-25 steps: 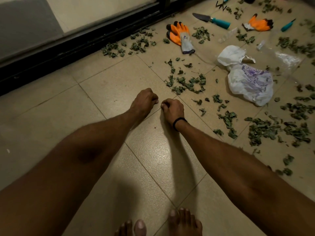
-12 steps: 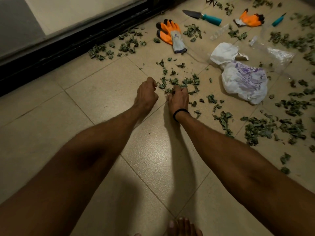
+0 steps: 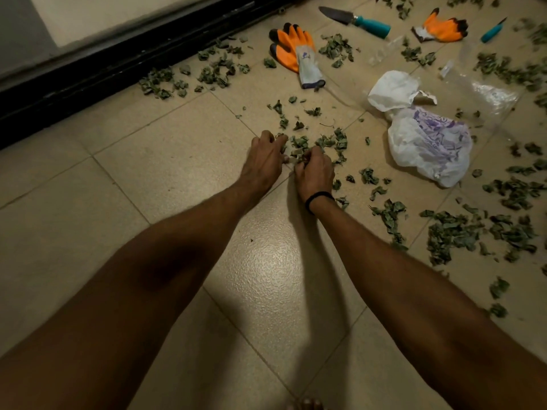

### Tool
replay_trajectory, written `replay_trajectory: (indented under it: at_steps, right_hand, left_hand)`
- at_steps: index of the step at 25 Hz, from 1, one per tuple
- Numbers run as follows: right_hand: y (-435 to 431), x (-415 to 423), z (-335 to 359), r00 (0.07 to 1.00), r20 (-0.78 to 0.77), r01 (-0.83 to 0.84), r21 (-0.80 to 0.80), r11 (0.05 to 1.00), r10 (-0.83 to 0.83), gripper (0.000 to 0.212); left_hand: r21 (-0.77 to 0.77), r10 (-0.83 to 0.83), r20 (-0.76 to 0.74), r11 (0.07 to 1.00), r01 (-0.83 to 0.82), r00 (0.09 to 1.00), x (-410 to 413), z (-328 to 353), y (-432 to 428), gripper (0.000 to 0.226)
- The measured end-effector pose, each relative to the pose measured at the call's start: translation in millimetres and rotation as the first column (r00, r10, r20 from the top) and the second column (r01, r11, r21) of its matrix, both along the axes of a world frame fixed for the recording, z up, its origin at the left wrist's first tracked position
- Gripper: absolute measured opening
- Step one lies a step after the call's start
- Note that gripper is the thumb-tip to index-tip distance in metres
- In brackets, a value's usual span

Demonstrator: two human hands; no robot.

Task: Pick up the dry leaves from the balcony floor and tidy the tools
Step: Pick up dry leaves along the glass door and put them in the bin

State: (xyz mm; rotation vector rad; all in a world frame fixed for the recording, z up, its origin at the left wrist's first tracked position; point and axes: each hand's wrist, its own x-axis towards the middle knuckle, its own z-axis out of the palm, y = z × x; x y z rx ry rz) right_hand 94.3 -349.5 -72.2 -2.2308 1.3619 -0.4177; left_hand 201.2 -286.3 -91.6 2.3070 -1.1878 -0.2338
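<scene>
**Item: the small heap at mid-floor, being gathered.**

**Step in hand:** we judge it to be scooping up the dry leaves [image 3: 325, 143] at the middle of the floor [image 3: 165, 179], a tile short of the black door track [image 3: 118, 63] along its far edge.

**Right hand** [image 3: 315, 170]: fingers curled in on a small bunch of leaves, holding them.

**Left hand** [image 3: 263, 161]: fingers bent, tips at the heap's left side; we cannot tell whether it holds any.

**Method:** we would rake both hands toward each other, cup the leaves from below and lift gently (brittle leaves likely crumble under a hard squeeze). The white plastic bag [image 3: 429, 146], lying near on the right, looks the place for them.

**The leaves:** dull grey-green, curled and crumpled, in small bits. Loose clusters lie along the track and in thicker drifts toward the floor's right edge. More lie around the orange glove [image 3: 293, 45] and the trowel [image 3: 355, 19] near the far edge.

**Progress:** by our reckoning most lie unpicked, and the tools are not yet tidied
</scene>
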Motion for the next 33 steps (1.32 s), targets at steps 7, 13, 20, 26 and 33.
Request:
replay_trajectory:
  at_steps: [7,13,20,26,33]
  right_hand:
    - [-1.9,15.9,6.4,0.99,-0.108,-0.084,0.031,0.996,0.087,0.035]
    - [6.2,23.1,-1.1,0.957,-0.192,-0.234,-0.068,0.97,0.218,0.028]
    - [-9.3,21.4,5.2,0.997,0.026,-0.07,-0.043,0.997,0.071,0.019]
    - [-41.1,24.8,23.5,0.999,-0.04,-0.013,-0.092,0.996,0.009,0.03]
    - [-47.6,43.5,9.5,0.946,-0.255,-0.216,-0.041,0.976,0.199,0.022]
  left_hand:
    - [-0.038,0.051,-0.028,0.998,-0.052,0.998,7.0,-5.1,-10.2,0.014]
    - [-0.074,0.309,-0.553,0.907,-0.415,0.774,31.5,7.3,-1.8,0.009]
    - [-0.133,0.237,-0.753,0.859,-0.495,0.614,37.1,21.5,2.6,0.014]
    - [-0.133,0.353,-0.462,0.88,-0.457,0.814,31.6,30.7,-7.1,0.029]
    - [0.061,0.109,0.035,0.992,-0.111,0.993,29.0,4.6,-18.0,0.046]
